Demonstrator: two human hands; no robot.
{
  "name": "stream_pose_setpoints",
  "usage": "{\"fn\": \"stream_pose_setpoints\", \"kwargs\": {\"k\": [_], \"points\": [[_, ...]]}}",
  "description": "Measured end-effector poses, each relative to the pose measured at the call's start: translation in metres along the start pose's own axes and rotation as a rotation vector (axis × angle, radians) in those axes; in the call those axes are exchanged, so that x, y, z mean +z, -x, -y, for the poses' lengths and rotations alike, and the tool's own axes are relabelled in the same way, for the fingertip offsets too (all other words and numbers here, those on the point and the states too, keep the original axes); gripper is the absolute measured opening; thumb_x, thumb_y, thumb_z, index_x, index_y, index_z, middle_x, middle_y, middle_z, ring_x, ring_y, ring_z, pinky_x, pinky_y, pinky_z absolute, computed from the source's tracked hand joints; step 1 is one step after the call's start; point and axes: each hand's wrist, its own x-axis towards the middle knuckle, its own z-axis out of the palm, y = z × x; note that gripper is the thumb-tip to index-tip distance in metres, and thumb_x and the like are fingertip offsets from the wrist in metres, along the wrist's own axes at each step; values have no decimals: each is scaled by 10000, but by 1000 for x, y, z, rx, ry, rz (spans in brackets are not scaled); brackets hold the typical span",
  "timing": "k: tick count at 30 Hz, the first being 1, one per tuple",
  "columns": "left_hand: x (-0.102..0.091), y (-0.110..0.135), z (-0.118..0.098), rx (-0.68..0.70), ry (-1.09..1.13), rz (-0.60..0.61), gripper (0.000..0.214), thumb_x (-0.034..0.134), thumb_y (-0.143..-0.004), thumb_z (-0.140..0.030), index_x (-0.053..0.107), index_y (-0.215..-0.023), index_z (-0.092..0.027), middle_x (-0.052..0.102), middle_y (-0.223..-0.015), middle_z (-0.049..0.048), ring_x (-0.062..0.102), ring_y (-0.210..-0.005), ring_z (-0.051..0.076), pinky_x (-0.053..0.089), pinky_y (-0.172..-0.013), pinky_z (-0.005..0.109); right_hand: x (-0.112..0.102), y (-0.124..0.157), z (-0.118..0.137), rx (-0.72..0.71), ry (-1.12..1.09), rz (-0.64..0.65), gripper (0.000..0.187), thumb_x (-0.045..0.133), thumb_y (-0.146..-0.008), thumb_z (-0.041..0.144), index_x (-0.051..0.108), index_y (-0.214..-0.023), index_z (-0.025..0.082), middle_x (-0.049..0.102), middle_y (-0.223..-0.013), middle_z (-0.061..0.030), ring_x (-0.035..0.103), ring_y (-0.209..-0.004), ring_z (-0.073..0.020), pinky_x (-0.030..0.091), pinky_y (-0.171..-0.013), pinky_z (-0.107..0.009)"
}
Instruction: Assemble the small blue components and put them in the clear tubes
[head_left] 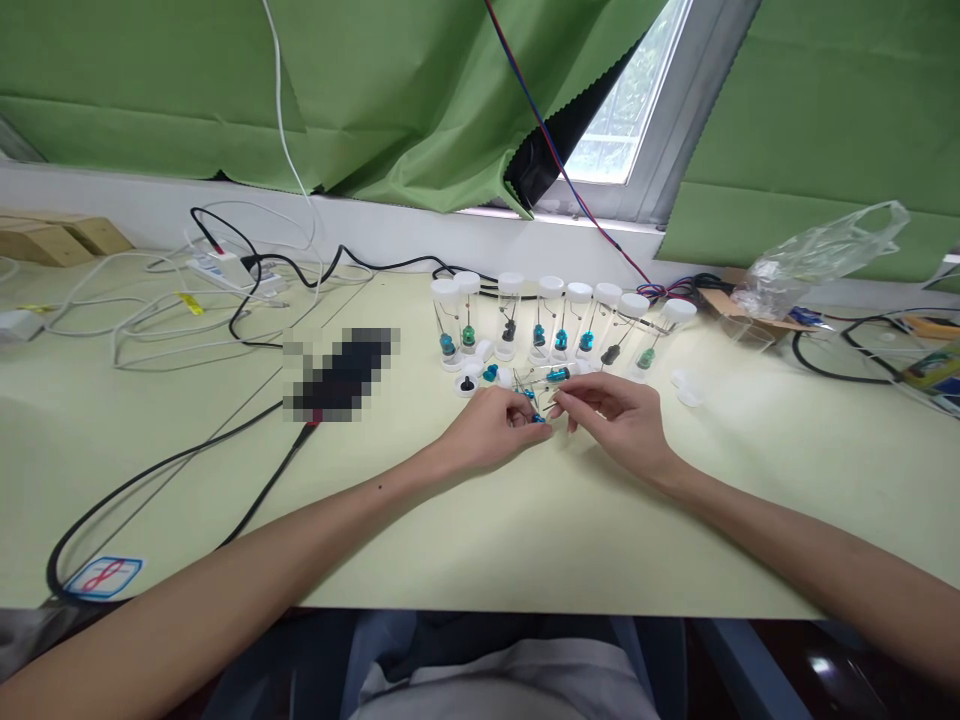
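Head view: 8 clear tubes [510, 318] stand upright in a loose row, each under a white lid and each with a coloured fitting inside; this portion is judged complete. In front of them, a blue fitting [490, 373], a black fitting [466, 384] on a white disc and a blue-ended piece [558, 374] lie loose on the table [420, 540]; these are judged outstanding. The left hand [495, 425] has its fingertips closed on a small blue part [538, 419]. The right hand [622, 420] pinches a thin dark pin [551, 406] just beside it. Contact between these 2 cannot be confirmed.
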Motion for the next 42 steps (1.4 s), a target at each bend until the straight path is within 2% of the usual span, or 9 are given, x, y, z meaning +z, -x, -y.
{"fn": "stream_pose_setpoints", "kwargs": {"k": [10, 32, 42], "points": [[-1, -2, 2, 12, -4, 23, 458, 650, -778, -542, 466, -572, -176, 408, -547, -34, 306, -526, 96, 198, -510, 277, -1, 2, -1, -21, -27, 63, 49, 726, -836, 215, 732, -883, 202, 709, -743, -16, 704, -626, -161, 603, -518, -293], [-1, -3, 3, 16, -7, 24, 461, 658, -771, -564, 496, -581, -175, 425, -539, -34, 325, -517, 96, 207, -499, 274, -1, 2, -3, -9, -18, 75, 56, 722, -846, 241, 733, -883, 201, 713, -738, -23, 706, -636, -168, 613, -528, -301], [-2, -4, 3, -12, 24, 42, 491, 646, -760, -611, 503, -584, -176, 400, -529, -37, 302, -512, 94, 193, -498, 272, -2, 1, -4, -14, -11, 96, 114, 730, -843, 306, 744, -885, 201, 723, -767, -38, 717, -656, -185, 626, -529, -320]]}}
